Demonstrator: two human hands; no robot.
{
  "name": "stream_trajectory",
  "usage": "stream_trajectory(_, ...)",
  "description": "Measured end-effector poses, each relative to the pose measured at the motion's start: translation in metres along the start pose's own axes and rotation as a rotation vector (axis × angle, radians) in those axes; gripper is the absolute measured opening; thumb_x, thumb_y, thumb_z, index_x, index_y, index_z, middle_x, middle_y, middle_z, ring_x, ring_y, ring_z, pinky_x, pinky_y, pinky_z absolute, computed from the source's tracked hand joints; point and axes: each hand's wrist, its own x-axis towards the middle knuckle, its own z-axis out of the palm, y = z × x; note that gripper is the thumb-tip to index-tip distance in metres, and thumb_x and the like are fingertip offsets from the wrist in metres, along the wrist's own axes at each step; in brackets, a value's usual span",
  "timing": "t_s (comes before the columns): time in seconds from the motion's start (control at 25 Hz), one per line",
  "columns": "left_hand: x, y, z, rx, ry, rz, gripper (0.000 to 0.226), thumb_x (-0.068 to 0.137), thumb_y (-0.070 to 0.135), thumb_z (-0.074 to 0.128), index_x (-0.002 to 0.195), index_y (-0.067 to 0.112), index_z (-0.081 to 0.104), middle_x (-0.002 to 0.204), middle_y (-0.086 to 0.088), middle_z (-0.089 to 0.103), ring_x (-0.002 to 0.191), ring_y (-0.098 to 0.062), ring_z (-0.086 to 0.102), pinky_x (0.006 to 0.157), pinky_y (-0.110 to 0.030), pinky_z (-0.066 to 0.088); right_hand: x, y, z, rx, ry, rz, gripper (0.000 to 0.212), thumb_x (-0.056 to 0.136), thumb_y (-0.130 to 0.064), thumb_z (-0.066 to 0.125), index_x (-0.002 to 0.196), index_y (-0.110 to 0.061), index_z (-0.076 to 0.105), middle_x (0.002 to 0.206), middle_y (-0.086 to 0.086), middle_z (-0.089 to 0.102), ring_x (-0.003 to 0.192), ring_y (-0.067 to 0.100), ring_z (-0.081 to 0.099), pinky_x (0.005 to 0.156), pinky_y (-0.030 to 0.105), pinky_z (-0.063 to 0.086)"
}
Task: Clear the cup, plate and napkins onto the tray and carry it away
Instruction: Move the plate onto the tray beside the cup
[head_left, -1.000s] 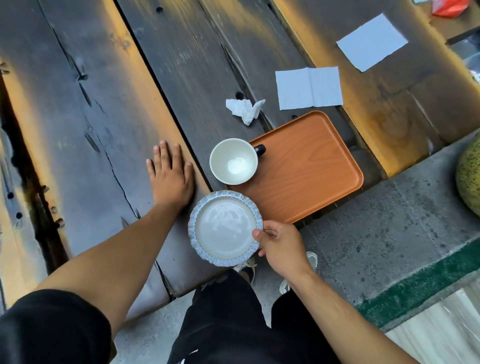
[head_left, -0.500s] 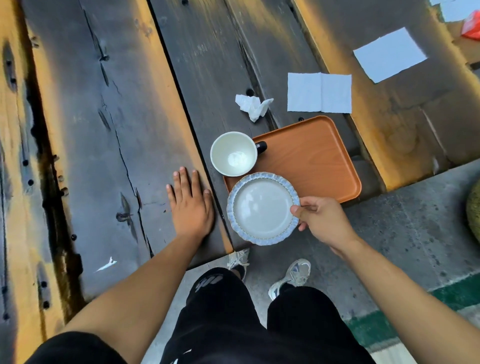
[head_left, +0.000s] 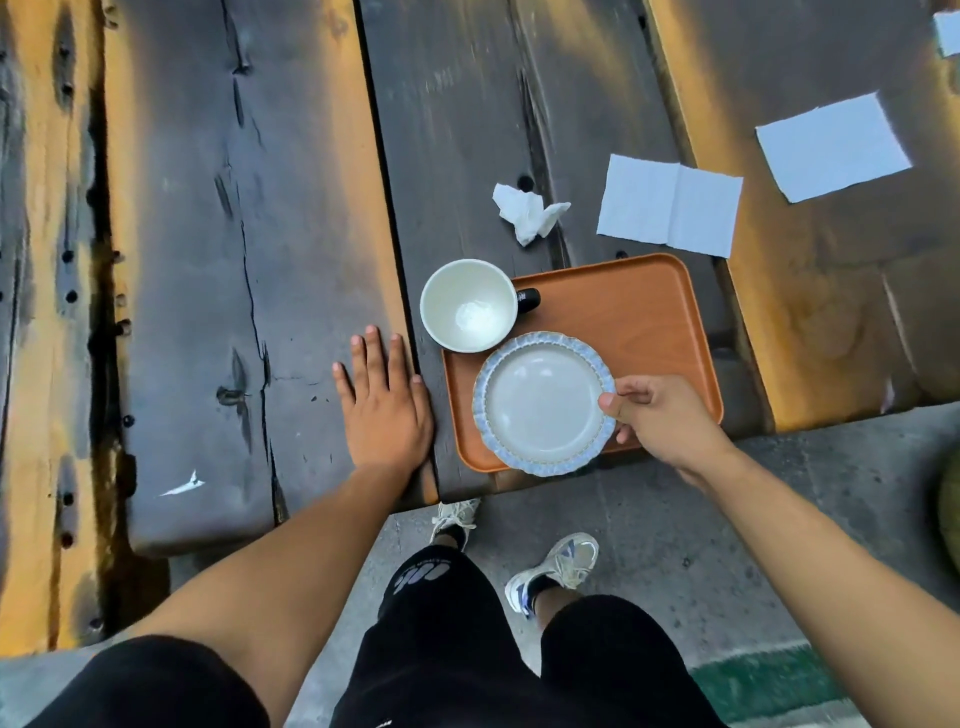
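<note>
My right hand (head_left: 660, 418) pinches the right rim of a white plate with a blue scalloped edge (head_left: 540, 402), which is over the near left part of the orange tray (head_left: 639, 317). A white cup with a dark handle (head_left: 467, 305) stands at the tray's far left corner, half off it. Beyond the tray lie a crumpled napkin (head_left: 527, 213), an unfolded napkin (head_left: 670, 205) and a flat square napkin (head_left: 831, 146). My left hand (head_left: 384, 402) rests flat on the table, left of the tray.
The dark plank table (head_left: 249, 260) has cracks and gaps; its near edge runs just below the tray. Concrete floor (head_left: 779, 493) and my feet are below. A green round object (head_left: 950, 509) is at the right edge. Another white paper (head_left: 948, 31) shows top right.
My right hand has carried the plate from the table's near edge to the right, onto the tray. The left hand has stayed flat on the table.
</note>
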Motion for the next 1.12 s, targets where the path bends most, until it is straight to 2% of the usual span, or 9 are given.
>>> stream_trajectory(0.16, 0.0, 0.002, -0.002, 0.005, -0.007, -0.015, 0.067, 0.102, 0.046, 0.025, 0.161, 0.014, 0.026, 0.17, -0.012, 0.018, 0.159, -0.03, 0.01, 0.128, -0.056, 0.004, 0.014, 0.002, -0.006, -0.05, -0.051, -0.003, 0.008, 0.097, -0.015, 0.068, 0.093, -0.017, 0.075, 0.071, -0.011, 0.074, 0.046, 0.007, 0.053, 0.052, 0.012, 0.047)
stream_trajectory(0.4, 0.0, 0.003, -0.003, 0.013, 0.006, -0.027, 0.068, 0.1, 0.046, 0.029, 0.16, 0.015, 0.029, 0.17, -0.012, 0.02, 0.159, -0.029, 0.011, 0.127, -0.058, 0.008, 0.028, 0.0, -0.012, -0.076, -0.077, -0.016, 0.007, 0.097, -0.015, 0.068, 0.095, -0.016, 0.075, 0.079, -0.003, 0.076, 0.047, 0.007, 0.055, 0.056, 0.013, 0.05)
stream_trajectory(0.8, 0.002, 0.004, -0.004, 0.0, 0.026, -0.034, 0.068, 0.099, 0.046, 0.031, 0.16, 0.015, 0.03, 0.17, -0.012, 0.021, 0.159, -0.029, 0.012, 0.127, -0.057, 0.008, 0.039, -0.003, -0.02, -0.124, -0.112, -0.017, 0.006, 0.093, -0.013, 0.072, 0.099, -0.011, 0.073, 0.059, -0.009, 0.073, 0.047, 0.007, 0.058, 0.054, 0.011, 0.049)
stream_trajectory(0.92, 0.002, 0.002, -0.002, -0.01, 0.034, -0.035, 0.067, 0.099, 0.045, 0.032, 0.159, 0.016, 0.031, 0.17, -0.011, 0.021, 0.159, -0.028, 0.011, 0.127, -0.058, 0.008, 0.04, -0.004, -0.019, -0.146, -0.089, -0.026, 0.012, 0.091, -0.017, 0.076, 0.101, -0.014, 0.071, 0.068, -0.001, 0.075, 0.049, 0.008, 0.062, 0.065, 0.02, 0.054)
stream_trajectory(1.0, 0.002, 0.001, -0.001, -0.017, 0.039, -0.033, 0.067, 0.099, 0.045, 0.033, 0.159, 0.015, 0.032, 0.17, -0.011, 0.021, 0.159, -0.028, 0.012, 0.127, -0.058, 0.008, 0.038, -0.005, -0.017, -0.175, -0.074, -0.039, 0.007, 0.09, -0.019, 0.076, 0.089, -0.023, 0.07, 0.058, -0.007, 0.072, 0.05, 0.011, 0.062, 0.067, 0.023, 0.053)
stream_trajectory(1.12, 0.002, 0.001, 0.0, -0.019, 0.04, -0.033, 0.067, 0.099, 0.045, 0.033, 0.159, 0.015, 0.032, 0.17, -0.011, 0.021, 0.159, -0.028, 0.012, 0.127, -0.057, 0.008, 0.036, -0.004, -0.013, -0.197, -0.048, -0.057, 0.02, 0.09, -0.02, 0.078, 0.076, -0.03, 0.066, 0.052, -0.011, 0.067, 0.05, 0.016, 0.059, 0.07, 0.032, 0.053)
